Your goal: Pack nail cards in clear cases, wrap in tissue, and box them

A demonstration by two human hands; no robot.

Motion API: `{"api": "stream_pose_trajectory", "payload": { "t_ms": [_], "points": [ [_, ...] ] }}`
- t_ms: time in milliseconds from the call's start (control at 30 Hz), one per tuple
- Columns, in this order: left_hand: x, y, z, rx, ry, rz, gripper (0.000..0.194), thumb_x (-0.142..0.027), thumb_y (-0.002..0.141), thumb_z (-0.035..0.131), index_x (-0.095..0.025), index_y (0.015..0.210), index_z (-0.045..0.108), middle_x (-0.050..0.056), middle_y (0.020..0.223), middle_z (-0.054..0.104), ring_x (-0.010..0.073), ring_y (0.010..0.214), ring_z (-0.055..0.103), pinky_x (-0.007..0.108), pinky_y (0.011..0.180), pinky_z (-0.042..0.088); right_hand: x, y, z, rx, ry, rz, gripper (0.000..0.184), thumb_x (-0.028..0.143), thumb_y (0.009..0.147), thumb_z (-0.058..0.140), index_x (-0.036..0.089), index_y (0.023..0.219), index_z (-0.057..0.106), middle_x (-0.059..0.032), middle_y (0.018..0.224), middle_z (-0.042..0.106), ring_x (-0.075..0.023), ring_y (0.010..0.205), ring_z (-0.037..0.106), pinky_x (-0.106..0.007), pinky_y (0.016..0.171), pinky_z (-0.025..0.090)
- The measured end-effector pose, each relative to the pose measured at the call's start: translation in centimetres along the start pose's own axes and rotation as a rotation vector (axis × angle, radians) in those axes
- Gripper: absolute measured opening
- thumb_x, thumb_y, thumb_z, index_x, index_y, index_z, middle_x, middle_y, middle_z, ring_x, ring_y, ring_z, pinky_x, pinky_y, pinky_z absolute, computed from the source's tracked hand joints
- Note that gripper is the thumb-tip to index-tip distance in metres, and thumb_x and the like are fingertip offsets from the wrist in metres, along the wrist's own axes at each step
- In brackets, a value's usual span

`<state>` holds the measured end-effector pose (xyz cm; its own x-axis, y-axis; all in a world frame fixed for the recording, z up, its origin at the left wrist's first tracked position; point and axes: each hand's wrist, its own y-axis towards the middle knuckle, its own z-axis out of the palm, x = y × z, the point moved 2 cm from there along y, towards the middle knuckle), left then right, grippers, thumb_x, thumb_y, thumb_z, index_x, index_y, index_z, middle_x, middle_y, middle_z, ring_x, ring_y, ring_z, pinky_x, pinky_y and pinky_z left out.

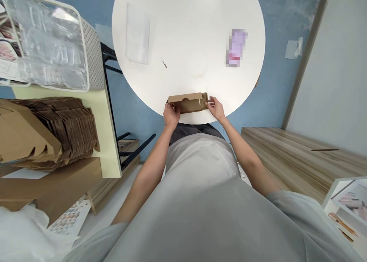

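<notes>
A brown cardboard box (189,106) with its lid flap raised stands at the near edge of the white round table (189,36). At the box's left end, my left hand (171,115) grips the wall, thumb inside and fingers around the outside. My right hand (215,107) holds the right end, its thumb and fingers closed on the side panel. The inside of the box faces up towards me and shows bare cardboard. Further off on the table lie a clear plastic sleeve stack (138,34) at the left and a blurred purple item (236,48) at the right.
Left of the table, a shelf (110,155) carries a pile of flat brown cardboard boxes (74,128) and a white basket (96,55) of clear plastic trays (54,44). A wood-grain cabinet (289,151) stands at the right. A dark scrap (164,64) lies on the tabletop.
</notes>
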<state>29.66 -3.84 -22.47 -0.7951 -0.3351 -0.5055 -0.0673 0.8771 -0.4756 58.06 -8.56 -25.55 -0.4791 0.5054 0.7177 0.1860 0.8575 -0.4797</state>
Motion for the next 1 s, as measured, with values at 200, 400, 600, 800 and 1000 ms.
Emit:
{"api": "stream_pose_trajectory", "payload": {
  "t_ms": [200,400,600,800,1000],
  "points": [
    [-0.4,-0.2,-0.5,-0.042,-0.081,0.02,0.037,-0.034,0.108,0.058,-0.02,0.142,0.063,0.017,0.128,0.077,0.0335,0.111,0.076,0.046,0.102,0.06,1.7,0.6,0.5,-0.008,-0.007,-0.031,0.066,0.065,0.106,0.062,0.018,0.152,0.066,-0.0178,0.134,0.08,-0.0297,0.105,0.079,-0.049,0.102,0.068],
    [-0.5,0.7,-1.6,0.026,-0.068,0.136,0.072,-0.026,0.103,0.054,-0.02,0.174,0.043,0.017,0.127,0.077,0.0305,0.102,0.074,0.048,0.105,0.057,2.7,0.8,-0.5,-0.009,-0.03,-0.057,0.06,0.065,0.109,0.06,0.019,0.148,0.069,-0.0175,0.134,0.077,-0.0262,0.096,0.078,-0.046,0.096,0.069],
    [-0.4,1.6,-1.2,0.039,-0.016,0.196,0.087,-0.02,0.094,0.057,-0.023,0.179,0.04,0.018,0.132,0.07,0.0316,0.105,0.073,0.047,0.102,0.06,4.6,-0.6,-0.2,-0.021,-0.159,-0.168,0.062,0.068,0.111,0.059,0.022,0.151,0.066,-0.0159,0.139,0.07,-0.0246,0.095,0.076,-0.044,0.095,0.068],
    [-1.3,1.5,-0.3,0.105,0.059,0.217,0.093,-0.019,0.095,0.058,-0.027,0.184,0.031,0.019,0.137,0.066,0.0301,0.092,0.073,0.048,0.094,0.061,5.7,-1.1,1.1,-0.045,-0.193,-0.183,0.069,0.08,0.112,0.047,0.026,0.15,0.064,-0.015,0.144,0.065,-0.0266,0.105,0.077,-0.043,0.093,0.067],
    [-1.9,1.2,-0.9,0.157,0.112,0.205,0.099,-0.018,0.097,0.057,-0.031,0.187,0.019,0.019,0.138,0.063,0.0276,0.089,0.072,0.046,0.089,0.062,5.2,0.5,0.4,-0.05,0.04,-0.143,0.075,0.089,0.108,0.041,0.026,0.133,0.073,-0.0123,0.132,0.074,-0.0246,0.103,0.076,-0.041,0.096,0.065]
  ]
}}
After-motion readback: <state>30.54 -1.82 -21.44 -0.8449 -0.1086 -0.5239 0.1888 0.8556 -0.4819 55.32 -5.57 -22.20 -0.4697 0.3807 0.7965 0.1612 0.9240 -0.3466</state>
